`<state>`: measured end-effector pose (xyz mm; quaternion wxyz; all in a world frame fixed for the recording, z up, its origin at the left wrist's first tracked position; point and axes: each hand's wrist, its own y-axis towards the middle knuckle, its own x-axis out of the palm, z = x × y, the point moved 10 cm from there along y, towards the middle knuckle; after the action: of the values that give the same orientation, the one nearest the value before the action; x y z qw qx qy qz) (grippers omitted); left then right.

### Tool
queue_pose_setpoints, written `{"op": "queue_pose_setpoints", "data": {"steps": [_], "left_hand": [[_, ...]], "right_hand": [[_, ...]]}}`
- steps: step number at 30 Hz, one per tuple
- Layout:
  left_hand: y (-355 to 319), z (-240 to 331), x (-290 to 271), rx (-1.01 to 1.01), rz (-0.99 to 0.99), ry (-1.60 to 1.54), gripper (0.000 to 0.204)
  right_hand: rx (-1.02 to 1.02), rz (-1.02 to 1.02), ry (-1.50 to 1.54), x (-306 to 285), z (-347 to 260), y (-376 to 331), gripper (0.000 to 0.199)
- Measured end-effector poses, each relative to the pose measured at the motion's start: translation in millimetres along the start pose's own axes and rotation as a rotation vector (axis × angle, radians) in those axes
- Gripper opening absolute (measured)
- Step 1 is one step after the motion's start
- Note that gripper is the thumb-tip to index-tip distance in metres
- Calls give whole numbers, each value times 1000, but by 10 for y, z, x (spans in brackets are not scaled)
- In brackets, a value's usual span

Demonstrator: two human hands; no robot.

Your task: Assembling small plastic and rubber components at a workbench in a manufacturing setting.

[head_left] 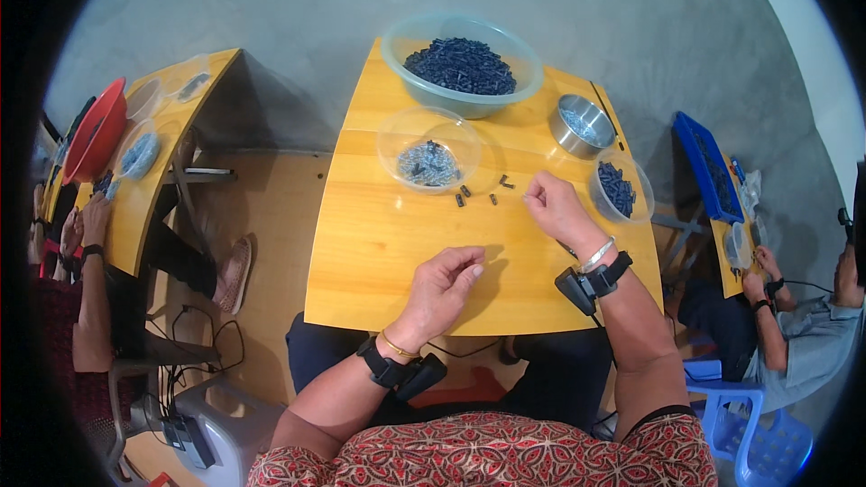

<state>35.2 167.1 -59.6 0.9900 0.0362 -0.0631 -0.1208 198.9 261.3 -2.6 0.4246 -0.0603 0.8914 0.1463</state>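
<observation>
Keep the left hand point(444, 281), pinched on a small pale part, low over the wooden tabletop point(379, 252) while steadying the right hand point(555, 207), fingertips closed on something tiny, beside the loose black pieces point(478, 194) below the clear bowl point(429, 149).

The yellow wooden counter point(379, 252) carried two clear bowls point(429, 150) beyond the left grip point(445, 287), loose dark parts point(478, 195) beside the right grip point(557, 208), and a steel cup point(582, 125) beyond it.
</observation>
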Motion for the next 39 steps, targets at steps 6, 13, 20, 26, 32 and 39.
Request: {"op": "queue_pose_setpoints", "data": {"steps": [6,13,20,26,32,39], "left_hand": [[9,-28,-23,-32,0,-24,25],[37,-123,-60,-105,54,-129,32],[44,-159,-121,-122,106,-259,38],[40,-198,-151,-154,87,-294,38],[34,-209,-153,-197,88,-315,35],[57,-230,-152,-193,95,-344,28]], "right_hand": [[6,-31,89,91,-104,73,4],[-253,53,-16,264,-254,72,7],[-167,-16,-42,550,-435,219,6],[-81,16,-31,563,-338,251,4],[-77,-43,-6,609,-430,254,6],[-184,-57,-21,698,-665,168,7]]}}
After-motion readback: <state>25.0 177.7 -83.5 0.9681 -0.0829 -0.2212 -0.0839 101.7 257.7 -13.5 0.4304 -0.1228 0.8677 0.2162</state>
